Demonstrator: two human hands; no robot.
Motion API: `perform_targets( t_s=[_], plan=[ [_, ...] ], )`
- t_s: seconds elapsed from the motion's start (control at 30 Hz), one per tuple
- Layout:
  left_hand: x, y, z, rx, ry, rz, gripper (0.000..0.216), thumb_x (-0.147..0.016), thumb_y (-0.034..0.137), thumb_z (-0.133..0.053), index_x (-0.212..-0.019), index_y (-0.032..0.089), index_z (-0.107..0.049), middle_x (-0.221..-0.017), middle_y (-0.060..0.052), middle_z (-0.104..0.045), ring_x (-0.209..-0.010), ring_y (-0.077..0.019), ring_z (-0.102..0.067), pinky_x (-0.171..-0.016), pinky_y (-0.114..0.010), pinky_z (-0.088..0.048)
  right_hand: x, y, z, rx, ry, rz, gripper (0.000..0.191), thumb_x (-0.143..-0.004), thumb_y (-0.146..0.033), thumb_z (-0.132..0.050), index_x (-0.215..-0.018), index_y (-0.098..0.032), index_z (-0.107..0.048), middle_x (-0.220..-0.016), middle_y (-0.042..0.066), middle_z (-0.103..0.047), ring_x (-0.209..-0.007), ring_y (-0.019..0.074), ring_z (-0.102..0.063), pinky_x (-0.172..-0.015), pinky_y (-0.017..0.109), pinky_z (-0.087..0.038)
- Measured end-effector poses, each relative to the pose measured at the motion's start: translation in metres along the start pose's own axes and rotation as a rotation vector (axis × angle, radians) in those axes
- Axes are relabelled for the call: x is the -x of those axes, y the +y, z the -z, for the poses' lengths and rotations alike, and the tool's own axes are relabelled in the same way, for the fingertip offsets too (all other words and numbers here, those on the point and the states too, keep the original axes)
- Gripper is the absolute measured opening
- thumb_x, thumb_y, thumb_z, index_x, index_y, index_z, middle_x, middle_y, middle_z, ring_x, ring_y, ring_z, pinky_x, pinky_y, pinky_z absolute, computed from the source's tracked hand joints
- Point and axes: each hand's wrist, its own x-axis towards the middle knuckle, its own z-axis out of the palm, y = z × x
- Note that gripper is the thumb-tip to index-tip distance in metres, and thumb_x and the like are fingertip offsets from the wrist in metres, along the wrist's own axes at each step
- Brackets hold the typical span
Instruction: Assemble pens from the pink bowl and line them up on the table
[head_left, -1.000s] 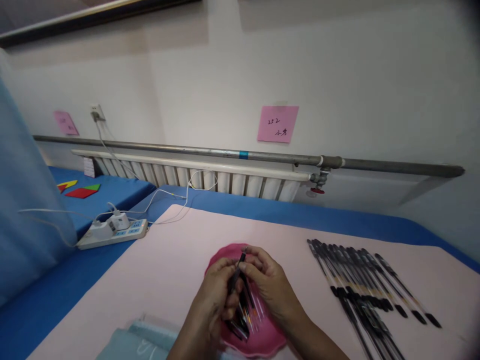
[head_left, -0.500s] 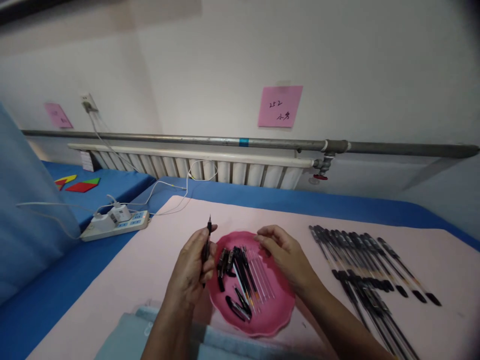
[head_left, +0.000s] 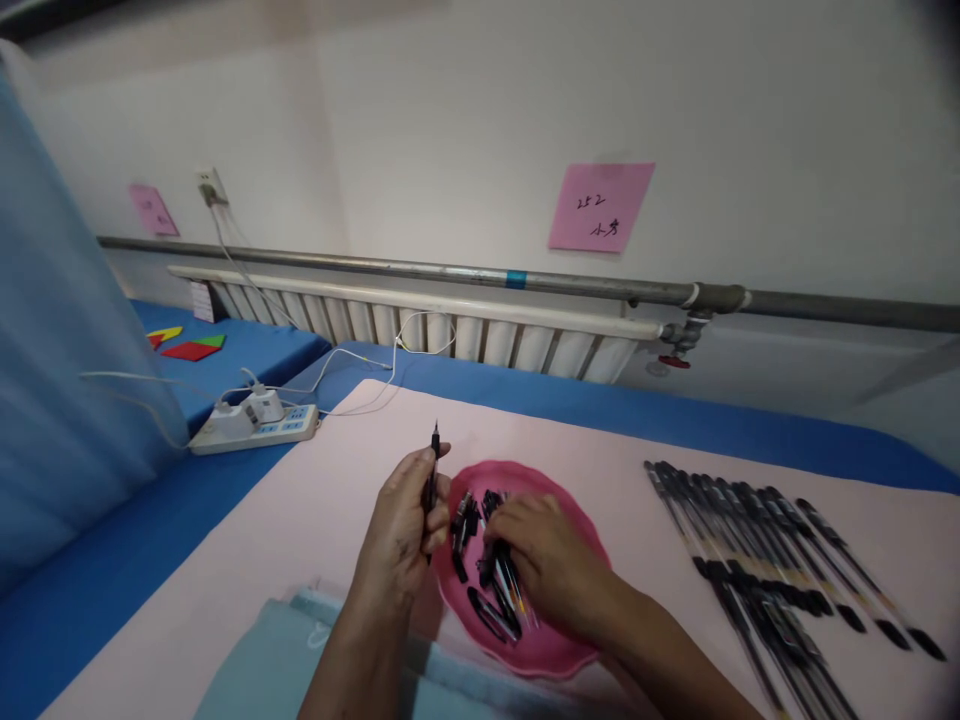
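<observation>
My left hand [head_left: 401, 520] is closed round a slim black pen [head_left: 433, 480], held upright with its bare tip pointing up and no cap on that end. It stays at the left side of a pink scalloped plate [head_left: 581, 515]. Over the plate, my right hand [head_left: 551, 560] reaches down with fingers bent together on the pen parts. What lies between those fingertips is hidden. Black pen caps [head_left: 459, 550] lie along the plate's left side. Thin pen refills [head_left: 516, 588] show partly under my right hand.
Rows of black capped pens [head_left: 757, 515] lie on the pink sheet [head_left: 360, 470] to the right. A power strip [head_left: 289, 428] with plugs and white cables sits at the left. Folded light-blue cloth [head_left: 262, 650] lies in front. A radiator [head_left: 480, 345] lines the wall.
My right hand has moved down and left from the plate's far rim onto the pen parts. My left hand keeps the pen upright. The view has turned slightly left.
</observation>
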Motion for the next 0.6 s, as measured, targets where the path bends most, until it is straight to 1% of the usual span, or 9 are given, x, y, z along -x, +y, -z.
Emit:
perform_targets(
  t_s=[0.07,0.1,0.17,0.23,0.3,0.37,0.5,0.6],
  plan=[
    [0.000,0.000,0.000,0.006,0.001,-0.005,0.039,-0.071,0.043,-0.063,-0.101,0.019,-0.056,-0.054,0.008,-0.046,-0.033,0.0001,-0.026,-0.033,-0.013,-0.010,0.001,0.001,0.003,-0.019,0.021,-0.002,0.030,-0.075,-0.003,-0.044,-0.081,-0.023,-0.066,-0.088,0.003,-0.068,-0.086,0.0219,-0.054,-0.079,0.038,-0.036],
    [0.000,0.000,0.000,0.010,0.004,-0.006,0.039,-0.071,0.043,-0.063,-0.101,0.019,-0.056,-0.054,0.008,-0.046,-0.033,0.0001,-0.026,-0.033,-0.013,-0.010,0.001,0.002,0.004,-0.029,0.052,-0.008,0.029,-0.074,-0.004,-0.043,-0.080,-0.023,-0.065,-0.084,0.002,-0.067,-0.084,0.0214,-0.054,-0.079,0.037,-0.036],
    [0.000,0.000,0.001,0.013,0.009,-0.009,0.038,-0.072,0.043,-0.063,-0.100,0.018,-0.056,-0.054,0.007,-0.047,-0.033,0.0000,-0.026,-0.033,-0.013,-0.010,0.000,0.005,0.005,-0.037,0.129,-0.035,0.028,-0.076,-0.007,-0.043,-0.083,-0.023,-0.064,-0.085,0.003,-0.067,-0.085,0.0222,-0.055,-0.080,0.038,-0.037],
    [-0.001,-0.002,0.001,0.012,0.010,-0.015,0.037,-0.072,0.043,-0.062,-0.100,0.018,-0.056,-0.055,0.007,-0.047,-0.034,-0.0003,-0.027,-0.033,-0.013,-0.011,-0.001,0.007,0.004,-0.018,0.166,-0.066,0.024,-0.079,-0.011,-0.043,-0.084,-0.023,-0.064,-0.086,0.005,-0.067,-0.086,0.0236,-0.055,-0.080,0.039,-0.037],
    [-0.001,-0.003,0.001,0.010,0.003,-0.020,0.037,-0.073,0.043,-0.061,-0.100,0.019,-0.057,-0.055,0.007,-0.047,-0.034,-0.0004,-0.027,-0.033,-0.013,-0.011,-0.005,0.006,0.003,0.010,0.150,-0.081,0.021,-0.082,-0.015,-0.043,-0.083,-0.022,-0.064,-0.084,0.006,-0.067,-0.084,0.0242,-0.055,-0.077,0.038,-0.038],
    [-0.001,-0.005,0.000,0.003,0.001,-0.018,0.037,-0.073,0.043,-0.061,-0.100,0.019,-0.057,-0.055,0.007,-0.047,-0.034,-0.0004,-0.026,-0.033,-0.013,-0.011,-0.011,0.005,0.002,0.037,0.111,-0.055,0.022,-0.084,-0.016,-0.043,-0.081,-0.022,-0.064,-0.084,0.005,-0.066,-0.082,0.0236,-0.055,-0.076,0.037,-0.038],
    [-0.001,-0.007,-0.001,-0.003,-0.001,-0.011,0.035,-0.073,0.042,-0.060,-0.098,0.018,-0.057,-0.054,0.007,-0.048,-0.033,-0.0006,-0.026,-0.032,-0.013,-0.011,-0.021,0.003,-0.002,0.086,0.084,0.038,0.025,-0.087,-0.015,-0.042,-0.086,-0.024,-0.066,-0.092,0.004,-0.067,-0.088,0.0222,-0.054,-0.080,0.035,-0.036],
    [-0.002,-0.008,-0.002,-0.009,-0.014,-0.013,0.036,-0.072,0.043,-0.060,-0.098,0.018,-0.056,-0.054,0.007,-0.048,-0.033,-0.0005,-0.026,-0.032,-0.013,-0.011,-0.023,0.004,-0.005,0.135,0.064,0.051,0.027,-0.089,-0.015,-0.041,-0.088,-0.024,-0.066,-0.091,0.005,-0.066,-0.087,0.0216,-0.053,-0.080,0.035,-0.034]
  ],
)
